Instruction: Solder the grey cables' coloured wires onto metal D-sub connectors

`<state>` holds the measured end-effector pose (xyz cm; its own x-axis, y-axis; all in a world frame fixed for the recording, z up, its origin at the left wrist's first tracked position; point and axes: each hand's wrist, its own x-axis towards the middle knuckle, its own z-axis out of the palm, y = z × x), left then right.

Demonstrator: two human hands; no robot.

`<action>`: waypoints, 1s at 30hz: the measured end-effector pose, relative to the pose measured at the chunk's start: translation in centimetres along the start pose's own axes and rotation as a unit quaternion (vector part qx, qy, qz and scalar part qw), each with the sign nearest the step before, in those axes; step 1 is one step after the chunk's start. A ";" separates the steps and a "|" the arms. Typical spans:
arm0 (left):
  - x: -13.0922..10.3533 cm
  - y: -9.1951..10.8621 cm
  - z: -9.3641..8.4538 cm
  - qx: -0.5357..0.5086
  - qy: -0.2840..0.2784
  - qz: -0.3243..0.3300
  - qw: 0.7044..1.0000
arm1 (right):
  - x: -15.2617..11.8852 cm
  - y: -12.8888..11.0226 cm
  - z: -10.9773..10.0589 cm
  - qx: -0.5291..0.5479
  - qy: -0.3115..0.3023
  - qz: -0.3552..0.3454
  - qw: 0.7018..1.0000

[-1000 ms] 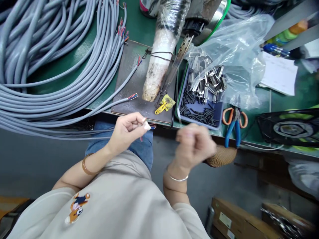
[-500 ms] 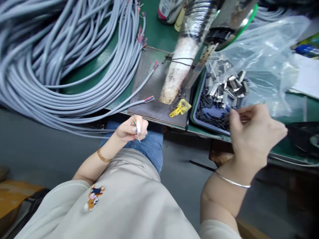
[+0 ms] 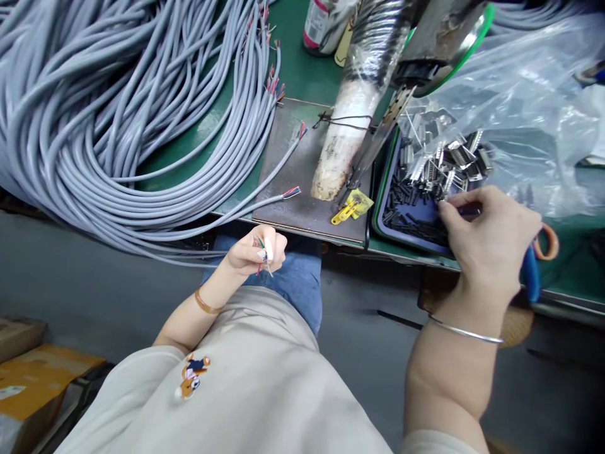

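Note:
My left hand is closed in a pinch on the stripped end of a grey cable, in front of the table edge. Thin coloured wires stick out between its thumb and fingers. Over the right side of a blue tray is my right hand, thumb and fingers pinched together. Whatever they grip, if anything, is too small to make out. Inside the tray lie short black tubes and silvery metal connectors.
Grey cables lie in a large bundle at left. A white-wrapped duct hangs over a dark board bearing a yellow part. Clear plastic bag covers the back right. Blue-handled pliers lie behind my right hand.
The whole view has shifted, with the bench scene lying further right. My right hand remains at the tray, fingers pinched. My left hand keeps its hold on the wires.

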<state>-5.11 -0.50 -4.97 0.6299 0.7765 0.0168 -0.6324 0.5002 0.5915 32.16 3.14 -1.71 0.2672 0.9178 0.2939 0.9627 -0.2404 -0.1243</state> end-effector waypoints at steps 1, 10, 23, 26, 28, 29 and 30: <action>0.0 0.0 0.0 -0.002 0.001 0.001 1.000 | 0.1 -0.3 -0.1 0.011 -0.005 0.019 1.000; 0.0 1.4 2.3 0.030 0.089 -0.044 0.995 | 0.3 -1.6 -1.8 0.136 0.063 0.123 0.981; 2.0 0.8 5.6 0.167 0.167 -0.009 0.972 | -7.9 -8.0 -7.2 0.573 0.012 -0.017 0.820; 1.9 0.2 5.9 0.194 0.161 0.008 0.968 | -9.9 -10.9 -5.8 0.616 -0.068 -0.018 0.784; 1.8 -0.1 5.8 0.206 0.163 0.012 0.965 | -10.6 -12.3 -4.7 0.648 -0.086 -0.012 0.757; 1.8 -0.2 5.7 0.207 0.166 0.014 0.964 | -10.9 -12.8 -4.1 0.660 -0.084 -0.008 0.747; 1.8 -0.3 5.6 0.206 0.170 0.016 0.964 | -11.1 -13.3 -3.7 0.668 -0.077 -0.003 0.740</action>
<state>-1.29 -1.43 -0.55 0.3846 0.9047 -0.1833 -0.3720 0.3336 0.8662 16.54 -5.02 0.17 0.1562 0.9674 0.1993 0.0344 0.1963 -0.9799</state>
